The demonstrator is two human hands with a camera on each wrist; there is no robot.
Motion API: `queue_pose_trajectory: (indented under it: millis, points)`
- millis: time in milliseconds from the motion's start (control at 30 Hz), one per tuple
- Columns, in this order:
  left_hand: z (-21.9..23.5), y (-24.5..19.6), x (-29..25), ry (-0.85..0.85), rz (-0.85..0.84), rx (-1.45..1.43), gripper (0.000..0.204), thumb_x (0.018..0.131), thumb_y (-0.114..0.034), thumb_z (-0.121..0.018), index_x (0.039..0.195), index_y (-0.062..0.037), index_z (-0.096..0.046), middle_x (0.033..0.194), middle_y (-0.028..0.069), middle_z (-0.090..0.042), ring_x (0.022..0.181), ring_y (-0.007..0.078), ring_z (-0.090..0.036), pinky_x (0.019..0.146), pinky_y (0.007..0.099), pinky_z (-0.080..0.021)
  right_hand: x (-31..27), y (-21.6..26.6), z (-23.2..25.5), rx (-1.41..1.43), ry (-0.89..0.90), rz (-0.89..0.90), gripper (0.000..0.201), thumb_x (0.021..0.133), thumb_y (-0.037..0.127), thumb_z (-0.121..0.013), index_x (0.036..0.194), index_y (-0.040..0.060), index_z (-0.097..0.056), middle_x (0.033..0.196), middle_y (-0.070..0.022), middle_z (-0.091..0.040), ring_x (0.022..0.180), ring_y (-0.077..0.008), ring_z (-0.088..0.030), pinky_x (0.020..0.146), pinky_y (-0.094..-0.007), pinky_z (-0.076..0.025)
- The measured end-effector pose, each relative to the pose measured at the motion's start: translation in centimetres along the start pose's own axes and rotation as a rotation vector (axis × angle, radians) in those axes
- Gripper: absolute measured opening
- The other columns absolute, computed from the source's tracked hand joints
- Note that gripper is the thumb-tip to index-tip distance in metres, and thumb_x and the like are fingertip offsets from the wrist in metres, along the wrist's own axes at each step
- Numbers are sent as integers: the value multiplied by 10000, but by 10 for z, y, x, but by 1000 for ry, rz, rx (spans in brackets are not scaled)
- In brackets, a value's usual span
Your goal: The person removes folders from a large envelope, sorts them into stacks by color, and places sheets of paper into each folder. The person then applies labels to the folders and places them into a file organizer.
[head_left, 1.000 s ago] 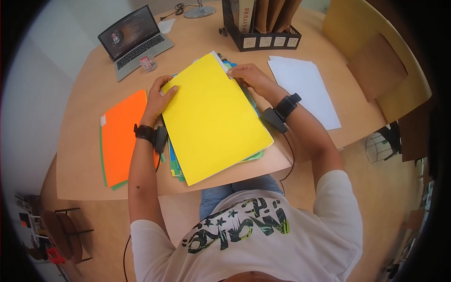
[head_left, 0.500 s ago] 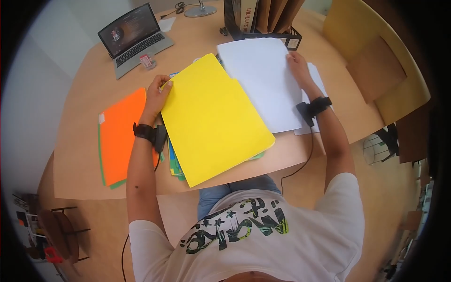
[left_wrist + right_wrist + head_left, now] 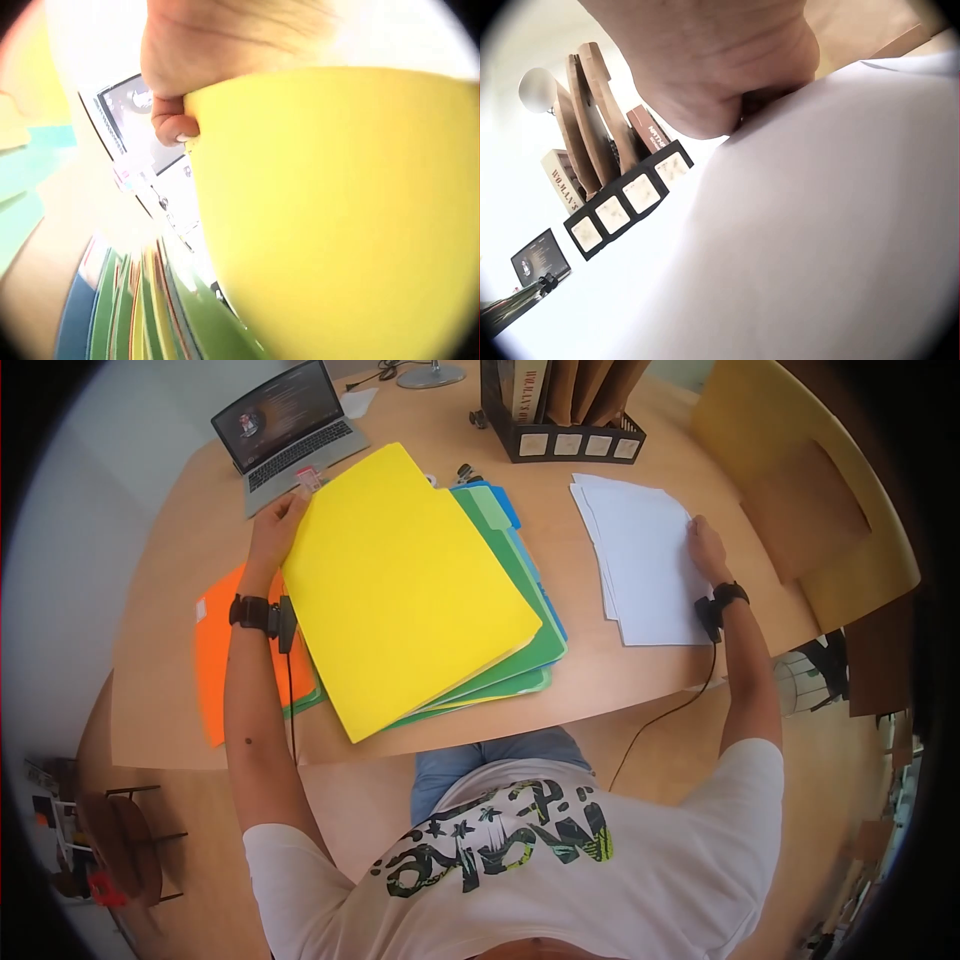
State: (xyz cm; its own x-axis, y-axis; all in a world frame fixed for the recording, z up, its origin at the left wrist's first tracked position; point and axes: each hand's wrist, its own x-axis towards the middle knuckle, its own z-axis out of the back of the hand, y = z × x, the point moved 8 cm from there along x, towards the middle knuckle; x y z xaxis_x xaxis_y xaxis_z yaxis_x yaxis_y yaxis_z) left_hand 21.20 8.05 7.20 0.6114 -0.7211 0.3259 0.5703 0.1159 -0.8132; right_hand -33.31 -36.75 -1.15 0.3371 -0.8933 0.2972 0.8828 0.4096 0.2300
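In the head view my left hand (image 3: 273,532) grips the left edge of a yellow folder (image 3: 410,590). The folder lies tilted across a stack of green and blue folders (image 3: 512,575), whose layered edges show at its right. From the left wrist, a curled finger shows at the border of the yellow sheet, with the folder stack (image 3: 150,315) below. My right hand (image 3: 708,548) holds the right edge of a white sheet of paper (image 3: 650,560), which lies over other white sheets at the table's right. Its fingertips are mostly hidden in the right wrist view.
An orange folder (image 3: 212,660) with green beneath lies at the left, partly behind the left forearm. An open laptop (image 3: 290,435) stands at the back left. A black desk organizer (image 3: 578,445) with books and brown folders stands at the back. A yellow chair (image 3: 880,520) is at the right.
My right hand has drawn the white sheet out from by the yellow folder and carried it right onto the other sheets. My left hand has shifted the yellow folder left, uncovering more of the stack.
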Motion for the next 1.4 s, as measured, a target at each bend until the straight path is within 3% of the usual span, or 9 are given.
queue_pose_trajectory:
  millis: [167,433,533,867,967,1067,1167,1267,1400]
  points:
    - [64,-18,1,31,44,178,413,933,-384,-571,829,6,-659,666,-18,-575,574,48,-474,530,227,-385,10,0,-2,-9,-30,76,393,921,337,-501,1195,59,-537,933,-195,-656,935,-370,-617,799,-460,-470]
    - [144,10,-41,101,181,700,367,778,-321,-719,885,21,-638,732,114,-634,640,193,-604,618,303,-466,4,-3,24,280,75,225,452,873,272,-634,1236,21,-538,879,-115,-638,794,-224,-620,735,-340,-490]
    - [151,35,-56,193,154,881,413,694,-269,-774,972,-11,-611,915,163,-631,840,301,-611,738,367,-481,-17,27,30,385,250,231,397,889,232,-625,1208,7,-554,872,-83,-623,773,-186,-604,706,-313,-487]
    - [142,79,-73,255,-4,1283,598,664,-113,-724,1222,-140,-510,1114,97,-534,1088,313,-487,924,495,-385,-114,188,57,475,487,518,303,902,167,-612,1171,33,-582,962,-96,-603,844,-184,-567,746,-309,-485]
    - [126,83,-78,86,-187,1495,646,702,-54,-669,1303,-158,-456,1212,107,-506,1135,317,-480,931,500,-388,-129,215,47,481,513,628,295,893,115,-602,1181,52,-589,1018,-60,-608,897,-142,-569,749,-272,-479]
    - [75,51,-69,-1,-289,1193,663,737,-19,-627,1349,-162,-416,1273,125,-483,1161,320,-477,938,494,-397,-144,240,38,528,568,640,283,902,109,-574,1177,44,-586,1033,-68,-615,914,-145,-573,765,-275,-478]
    - [2,6,-68,94,-476,737,557,817,-159,-617,1339,-102,-431,1315,152,-462,1167,367,-467,942,502,-402,-151,263,33,593,607,650,285,918,136,-547,1183,35,-579,1003,-69,-618,871,-137,-554,754,-269,-461]
    - [-61,-28,-62,234,-421,634,666,824,-360,-636,1373,-66,-400,1348,197,-435,1235,381,-422,1029,450,-359,-150,282,22,650,612,655,302,919,144,-545,1195,25,-575,939,-77,-612,797,-133,-529,725,-273,-449]
    - [-103,-24,-35,349,-214,727,969,666,-578,-721,1381,-19,-380,1380,222,-389,1267,380,-396,1074,445,-321,-144,301,15,644,563,666,312,902,137,-554,1186,12,-588,831,-93,-596,718,-151,-516,692,-285,-442]
